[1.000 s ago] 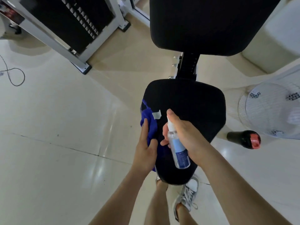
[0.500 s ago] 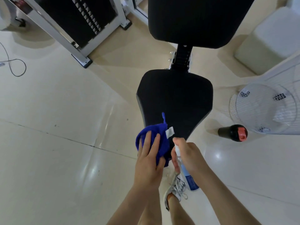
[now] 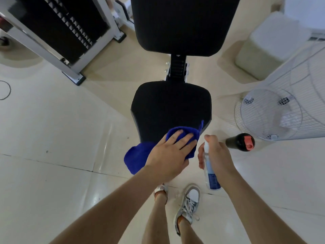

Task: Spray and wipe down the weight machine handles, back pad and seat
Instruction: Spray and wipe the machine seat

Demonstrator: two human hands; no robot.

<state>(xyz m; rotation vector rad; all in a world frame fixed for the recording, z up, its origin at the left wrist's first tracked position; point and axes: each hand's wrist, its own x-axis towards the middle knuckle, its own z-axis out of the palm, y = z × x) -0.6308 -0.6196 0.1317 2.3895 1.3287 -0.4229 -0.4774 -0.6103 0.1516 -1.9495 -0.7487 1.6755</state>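
Left hand (image 3: 168,154) flat on a blue cloth (image 3: 139,155), pressing it onto the near tip of the black seat (image 3: 171,106), whose length runs away toward the back pad (image 3: 182,23). Right hand (image 3: 217,155) just right of the seat, closed around a spray bottle (image 3: 210,171). Fan (image 3: 274,111) and dark bottle (image 3: 240,142) on the floor to the right, clear of the wiping path.

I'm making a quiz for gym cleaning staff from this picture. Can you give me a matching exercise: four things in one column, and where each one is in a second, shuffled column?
Things:
1. blue cloth
2. spray bottle
3. back pad
4. black bottle with red cap

Places:
A. lying on the floor beside the white fan
B. held in the right hand
C. under the left hand, at the near end of the seat
D. beyond the seat, at the top of the view

Pairs: 1-C, 2-B, 3-D, 4-A
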